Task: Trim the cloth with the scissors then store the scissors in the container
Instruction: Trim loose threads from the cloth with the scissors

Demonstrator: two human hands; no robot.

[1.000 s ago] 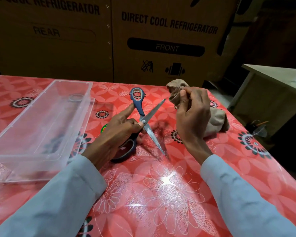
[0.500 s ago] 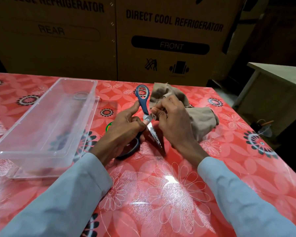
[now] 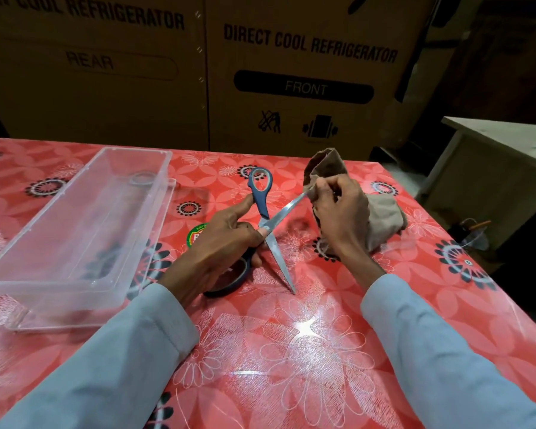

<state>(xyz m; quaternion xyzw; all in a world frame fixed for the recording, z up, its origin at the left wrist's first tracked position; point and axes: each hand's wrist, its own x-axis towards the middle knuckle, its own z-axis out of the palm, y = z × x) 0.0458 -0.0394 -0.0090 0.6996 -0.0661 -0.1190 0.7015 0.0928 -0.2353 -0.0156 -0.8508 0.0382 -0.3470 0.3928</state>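
Left grip (image 3: 226, 239) curled round scissors (image 3: 268, 226), blades wide open, one tip on the worktop (image 3: 322, 351). Right grip (image 3: 341, 212) pinches cloth (image 3: 381, 218) at the upper blade tip. Container (image 3: 75, 286) lies left of the left grip.

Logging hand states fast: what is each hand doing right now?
Left hand: closed on the scissors, blades spread wide.
Right hand: closed on the cloth, held up to the upper blade tip.
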